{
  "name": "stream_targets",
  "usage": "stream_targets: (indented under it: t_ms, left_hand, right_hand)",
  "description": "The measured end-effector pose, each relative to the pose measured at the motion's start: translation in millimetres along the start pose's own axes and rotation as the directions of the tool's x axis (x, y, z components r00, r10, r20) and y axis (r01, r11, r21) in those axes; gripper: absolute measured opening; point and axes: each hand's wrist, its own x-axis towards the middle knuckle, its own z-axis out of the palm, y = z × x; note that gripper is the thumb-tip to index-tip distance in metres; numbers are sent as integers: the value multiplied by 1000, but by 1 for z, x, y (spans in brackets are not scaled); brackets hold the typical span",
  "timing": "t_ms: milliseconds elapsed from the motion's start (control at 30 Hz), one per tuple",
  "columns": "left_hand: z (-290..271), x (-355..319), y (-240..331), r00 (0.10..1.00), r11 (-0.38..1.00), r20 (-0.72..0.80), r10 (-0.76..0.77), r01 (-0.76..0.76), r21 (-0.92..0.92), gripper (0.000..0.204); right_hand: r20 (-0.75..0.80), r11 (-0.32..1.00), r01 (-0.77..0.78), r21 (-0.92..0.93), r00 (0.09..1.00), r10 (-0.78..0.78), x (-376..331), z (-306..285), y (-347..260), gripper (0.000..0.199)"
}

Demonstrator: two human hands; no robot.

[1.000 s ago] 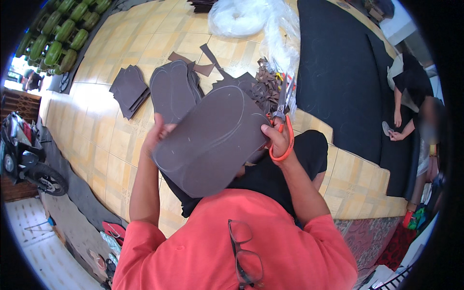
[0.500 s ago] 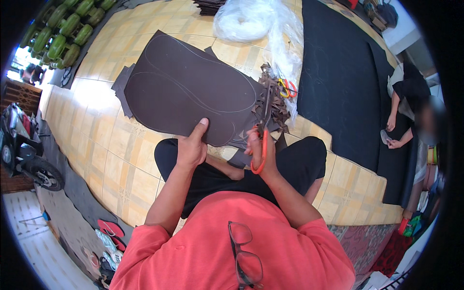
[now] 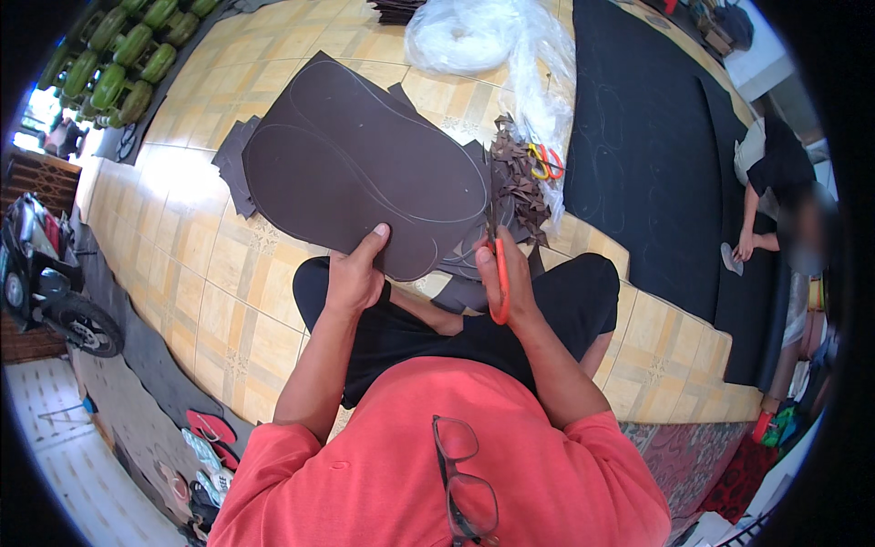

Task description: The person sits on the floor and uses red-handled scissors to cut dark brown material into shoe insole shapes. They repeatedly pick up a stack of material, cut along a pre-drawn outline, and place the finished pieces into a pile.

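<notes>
A dark brown sheet (image 3: 355, 155) with pale curved outlines drawn on it is held up in front of me. My left hand (image 3: 358, 276) pinches its near edge, thumb on top. In my right hand (image 3: 512, 281) is a pair of scissors (image 3: 500, 287) with orange handles. Their dark blades point away from me, along the sheet's right edge; whether they touch it I cannot tell. Just beyond the blades lies a heap of brown offcuts (image 3: 521, 187). More brown pieces (image 3: 235, 164) show from under the sheet at the left.
Beside the offcuts lie scissors with yellow and red handles (image 3: 552, 162). Clear plastic (image 3: 456, 36) is bunched at the back. Black material (image 3: 638, 164) covers the tiled floor (image 3: 205, 301) on the right, where a person (image 3: 779, 164) works. A motorcycle (image 3: 55, 283) and green gas cylinders (image 3: 128, 59) stand left.
The brown sheet has shifted slightly right and turned a little. The scissors have turned more edge-on, their blades now nearer the sheet's right edge. The other person's hands have moved closer together.
</notes>
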Motion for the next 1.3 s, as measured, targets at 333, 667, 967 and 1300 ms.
stream_targets:
  t_ms: [333, 667, 967, 1300]
  left_hand:
    - [-15, 20, 21, 1000, 998, 15, 15, -16, 63, 45]
    - [-21, 14, 17, 995, 987, 57, -79, 70, 144, 41]
    - [-34, 14, 37, 983, 938, 64, -174, 146, 313, 51]
    - [-36, 11, 39, 965, 881, 67, -254, 202, 429, 55]
  right_hand:
    - [129, 988, -155, 26, 980, 151, -12, -10, -6, 38]
    - [200, 970, -231, 71, 956, 213, -12, -12, 4, 33]
    - [257, 990, -137, 22, 958, 127, -4, -17, 4, 30]
    - [199, 999, 2, -35, 980, 5, -5, -18, -4, 34]
